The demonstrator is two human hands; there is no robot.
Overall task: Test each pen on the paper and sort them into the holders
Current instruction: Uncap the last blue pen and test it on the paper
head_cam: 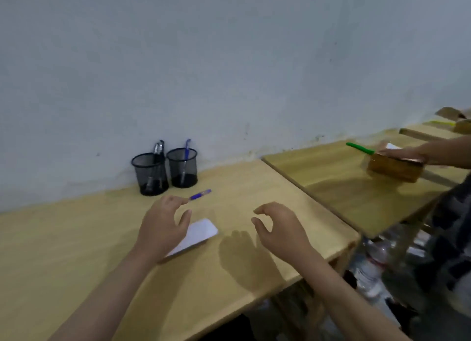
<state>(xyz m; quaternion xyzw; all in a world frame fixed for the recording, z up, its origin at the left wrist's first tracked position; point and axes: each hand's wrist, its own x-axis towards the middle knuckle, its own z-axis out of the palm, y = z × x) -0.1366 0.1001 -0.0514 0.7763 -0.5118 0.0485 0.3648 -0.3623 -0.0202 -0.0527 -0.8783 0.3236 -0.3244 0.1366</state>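
Pens' desk (76,238) ran along wall; two holders at back edge, left holder (150,173) with dark pens, right holder (182,167) with one blue. Paper (201,232) lay mid-desk, partly under left hand (163,228). Left hand nearer pen, fingers spread, empty. Right hand (277,228) loosely curled, empty, well apart. Blue pen (200,194) lay flat before holders, long axis slanting toward back-right, near end just at left fingertips (184,201), contact unclear.

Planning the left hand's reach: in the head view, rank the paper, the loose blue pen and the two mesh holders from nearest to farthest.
From the left hand:
1. Paper, under it.
2. Loose blue pen, at its fingertips.
3. Mesh holders, by the wall; too close to rank.
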